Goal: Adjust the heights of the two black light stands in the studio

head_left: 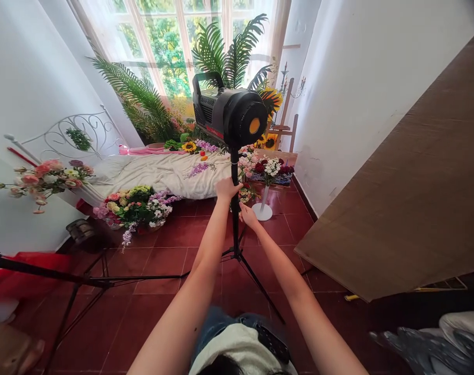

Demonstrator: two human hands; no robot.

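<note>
A black studio light (229, 112) with a top handle and a round front sits on a black light stand (235, 229). My left hand (227, 188) is wrapped round the stand's upright pole a little below the light. Lower on the same pole, my right hand (248, 214) is closed at its right side, thumb up against it. The pole partly hides the right fingers, so I cannot see whether they hold a knob. The stand's legs are spread on the red tiled floor (162, 265), and the pole looks close to upright.
Behind the stand is a bed (162, 172) with a cream cover and flower bunches (137, 208). A white pedestal (262, 211) with flowers stands close to my right hand. A large brown board (401, 182) leans on the right; another tripod (104, 281) spreads at left.
</note>
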